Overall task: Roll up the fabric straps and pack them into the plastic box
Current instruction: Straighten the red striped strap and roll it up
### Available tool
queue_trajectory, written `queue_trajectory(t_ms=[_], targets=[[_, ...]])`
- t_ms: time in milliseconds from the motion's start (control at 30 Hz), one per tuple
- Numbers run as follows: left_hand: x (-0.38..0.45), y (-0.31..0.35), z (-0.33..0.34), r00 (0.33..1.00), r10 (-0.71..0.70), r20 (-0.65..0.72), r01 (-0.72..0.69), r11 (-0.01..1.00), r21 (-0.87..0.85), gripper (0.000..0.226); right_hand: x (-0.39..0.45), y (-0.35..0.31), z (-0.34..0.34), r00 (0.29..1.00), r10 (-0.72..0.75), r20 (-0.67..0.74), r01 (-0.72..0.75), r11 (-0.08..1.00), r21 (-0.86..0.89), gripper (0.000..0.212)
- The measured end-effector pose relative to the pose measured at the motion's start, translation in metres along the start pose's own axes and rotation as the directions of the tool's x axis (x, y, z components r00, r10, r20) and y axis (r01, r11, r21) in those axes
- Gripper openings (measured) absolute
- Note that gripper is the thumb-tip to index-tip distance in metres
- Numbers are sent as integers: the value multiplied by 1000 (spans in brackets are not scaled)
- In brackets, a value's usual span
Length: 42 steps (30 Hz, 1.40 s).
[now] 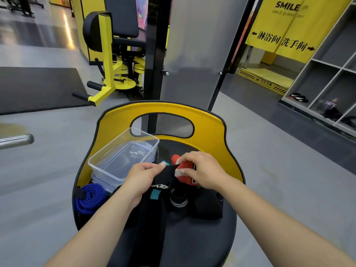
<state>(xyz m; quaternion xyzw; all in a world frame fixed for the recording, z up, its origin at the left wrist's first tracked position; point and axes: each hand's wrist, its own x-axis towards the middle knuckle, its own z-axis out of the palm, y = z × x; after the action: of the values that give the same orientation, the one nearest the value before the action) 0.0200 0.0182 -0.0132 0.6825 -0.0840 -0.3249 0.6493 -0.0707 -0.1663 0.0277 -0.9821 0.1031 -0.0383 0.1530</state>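
Note:
A clear plastic box stands open on its blue-edged lid at the left of a black and yellow seat. A long black strap with teal marks runs from the seat toward me. My left hand pinches that black strap near its end. My right hand grips a red strap with a white end and presses it against the black strap. A coiled blue strap lies at the seat's left edge. More black straps lie below my hands.
A yellow gym machine stands behind the seat on the left, with a black post and a grey panel directly behind. A chrome bar end juts in at left. Grey cubby shelves line the right wall.

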Motion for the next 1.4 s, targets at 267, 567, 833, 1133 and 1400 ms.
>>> queue_trajectory(t_ms=[267,567,833,1133,1400], targets=[[-1,7,0,999,17,-47,-17,1000,-2,23,-3,28,-20,977,149,151,-205,846,492,12],[0,0,12,952,299,59,-294,850,438,25,3,26,-11,950,146,275,-299,676,674,7],[11,-10,15,948,317,42,-293,811,507,16,12,6,-6,984,104,144,-174,727,665,18],[11,-10,3,981,184,-66,-159,946,281,12,3,31,-8,971,240,-12,-156,669,727,14],[7,-6,3,977,162,-141,-135,974,184,10,-4,54,-19,889,422,-177,-181,679,712,8]])
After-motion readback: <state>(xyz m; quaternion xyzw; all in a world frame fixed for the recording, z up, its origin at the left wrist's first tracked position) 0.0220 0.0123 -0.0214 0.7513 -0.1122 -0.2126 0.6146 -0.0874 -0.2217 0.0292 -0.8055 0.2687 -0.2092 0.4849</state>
